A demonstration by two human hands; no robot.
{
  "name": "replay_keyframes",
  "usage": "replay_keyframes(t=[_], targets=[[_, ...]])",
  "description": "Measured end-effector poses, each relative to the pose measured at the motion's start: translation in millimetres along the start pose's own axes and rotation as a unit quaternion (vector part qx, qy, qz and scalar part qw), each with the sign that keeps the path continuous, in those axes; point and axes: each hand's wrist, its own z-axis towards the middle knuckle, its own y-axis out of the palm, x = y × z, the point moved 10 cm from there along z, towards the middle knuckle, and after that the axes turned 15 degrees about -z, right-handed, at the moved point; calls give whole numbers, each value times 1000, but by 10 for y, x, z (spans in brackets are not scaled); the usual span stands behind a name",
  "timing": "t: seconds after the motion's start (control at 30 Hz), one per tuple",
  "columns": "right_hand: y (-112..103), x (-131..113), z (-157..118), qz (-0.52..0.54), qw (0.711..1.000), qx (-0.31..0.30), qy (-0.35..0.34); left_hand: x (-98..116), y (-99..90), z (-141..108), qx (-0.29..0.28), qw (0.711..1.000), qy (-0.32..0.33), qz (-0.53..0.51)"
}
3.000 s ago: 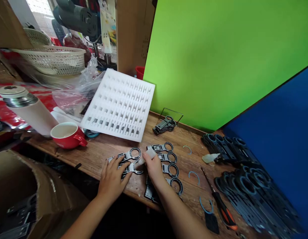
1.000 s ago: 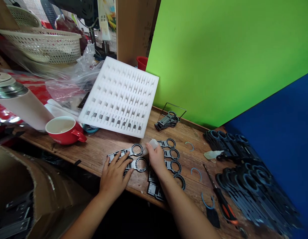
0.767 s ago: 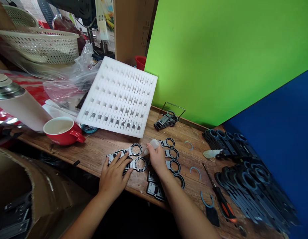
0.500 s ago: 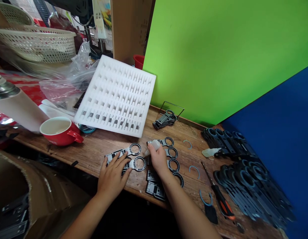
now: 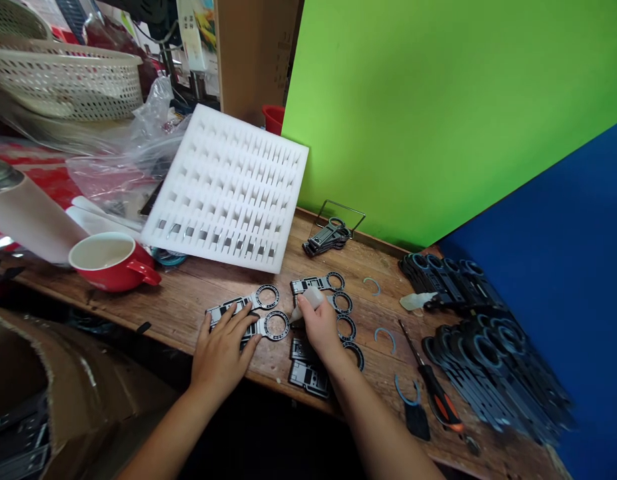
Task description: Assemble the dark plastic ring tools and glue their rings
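My left hand (image 5: 223, 350) lies flat with spread fingers on two grey-and-black plastic parts, each ending in a ring. The upper ringed part (image 5: 267, 297) and the lower ringed part (image 5: 277, 326) rest side by side on the wooden bench. In my right hand (image 5: 320, 327) a small translucent squeeze bottle (image 5: 312, 297) is gripped and tilted, its thin nozzle pointing down-left at the right edge of the lower ring. Whether the tip touches the ring I cannot tell. Under and around my right hand lie several similar parts (image 5: 308, 378), partly hidden by the hand and forearm.
To the right are light-blue arc strips (image 5: 385, 340), a screwdriver (image 5: 436, 393), another squeeze bottle (image 5: 417, 301) and stacked dark ringed parts (image 5: 488, 353). A white slotted foam block (image 5: 228, 193) leans at the back. A red mug (image 5: 111, 263) and cardboard box (image 5: 88, 393) are left.
The whole view has shifted slightly. The bottle's nozzle has moved a little lower along the right side of the lower ring. My left hand stays on the two parts.
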Motion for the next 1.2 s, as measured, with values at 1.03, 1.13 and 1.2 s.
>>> replay_keyframes(t=[1.03,1.13,1.2], targets=[[415,-240,152,100,994,-20,47,33,-49,-43,-39,997,56,-39],[421,-317,151,55,998,-23,18,27,-39,-44,-43,997,55,-39],[433,-354,156,36,999,-25,1,21,-29,-44,-47,997,54,-41]])
